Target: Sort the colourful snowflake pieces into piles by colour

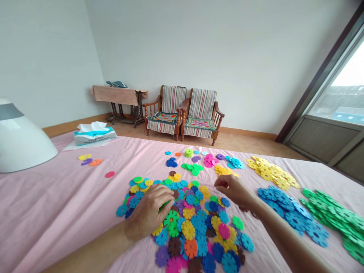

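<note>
Many notched plastic discs of mixed colours form a big pile [189, 229] on the pink tablecloth. My left hand [153, 206] is over the pile's left part, its fingers curled around a green disc that shows between thumb and fingers. Above the pile's right edge is my right hand [231, 187], its fingers bent together in a pinch beside small yellow discs [224, 170]; anything between the fingertips is hidden. Sorted by colour, larger heaps of yellow [273, 172], blue [294, 210] and green discs [335, 218] lie to the right.
Small groups of discs, including pink ones [211, 160] and green ones [192, 168], lie beyond the pile. A tissue box [95, 134] and a white appliance [24, 140] stand at the left. Two wooden chairs [199, 125] are near the wall.
</note>
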### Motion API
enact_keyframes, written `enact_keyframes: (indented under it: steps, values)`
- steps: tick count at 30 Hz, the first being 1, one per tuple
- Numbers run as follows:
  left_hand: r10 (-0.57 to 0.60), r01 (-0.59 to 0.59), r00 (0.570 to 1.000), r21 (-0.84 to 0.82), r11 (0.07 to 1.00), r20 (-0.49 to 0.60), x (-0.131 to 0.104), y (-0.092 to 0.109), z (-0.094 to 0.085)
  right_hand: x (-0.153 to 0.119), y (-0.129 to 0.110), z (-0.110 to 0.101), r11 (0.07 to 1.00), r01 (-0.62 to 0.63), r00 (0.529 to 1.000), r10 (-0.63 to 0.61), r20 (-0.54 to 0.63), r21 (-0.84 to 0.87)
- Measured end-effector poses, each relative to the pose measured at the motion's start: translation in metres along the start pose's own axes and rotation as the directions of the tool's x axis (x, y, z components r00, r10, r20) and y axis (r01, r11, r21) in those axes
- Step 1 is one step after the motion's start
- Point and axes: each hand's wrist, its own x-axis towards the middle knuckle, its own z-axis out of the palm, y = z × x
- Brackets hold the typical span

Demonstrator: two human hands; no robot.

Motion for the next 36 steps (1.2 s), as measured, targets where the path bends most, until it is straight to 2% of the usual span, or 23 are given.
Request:
enact_keyframes:
  steps: [2, 6, 14, 20, 24, 27, 30, 36]
  values:
    - [0.005, -0.005, 1.000, 0.001, 1.000, -0.001, 0.001, 0.000, 0.000, -0.018, -0.008, -0.004, 0.999, 0.010, 0.998, -0.007, 0.068, -0.047]
    - [0.017, -0.017, 1.000, 0.007, 1.000, -0.010, 0.002, 0.001, 0.000, -0.036, -0.020, -0.006, 0.993, 0.003, 0.997, 0.006, 0.081, -0.115]
    - [0.022, -0.022, 1.000, 0.019, 1.000, -0.022, 0.002, 0.000, 0.000, -0.034, -0.023, 0.002, 0.987, 0.099, 0.990, -0.085, 0.112, -0.127]
    - [0.033, -0.033, 0.999, 0.019, 0.999, -0.040, 0.001, 0.000, 0.000, -0.030, -0.022, -0.001, 1.000, 0.017, 0.995, -0.019, 0.097, 0.016]
    - [0.025, -0.025, 0.999, 0.008, 1.000, -0.046, 0.001, 0.001, 0.000, -0.013, -0.015, -0.002, 0.982, 0.016, 1.000, -0.018, 0.008, 0.190]
    - [0.018, -0.018, 0.999, -0.001, 1.000, -0.038, 0.001, 0.000, 0.000, 0.009, -0.011, 0.005, 0.963, -0.012, 0.994, 0.041, -0.102, 0.269]
    - [0.006, -0.006, 0.999, -0.011, 1.000, -0.034, 0.000, -0.001, 0.000, 0.035, -0.012, 0.016, 0.960, -0.071, 0.978, 0.120, -0.170, 0.272]
    - [-0.009, 0.008, 0.999, -0.025, 1.000, -0.039, -0.001, 0.000, 0.000, 0.083, -0.021, 0.043, 0.962, -0.144, 0.951, 0.200, -0.235, 0.234]
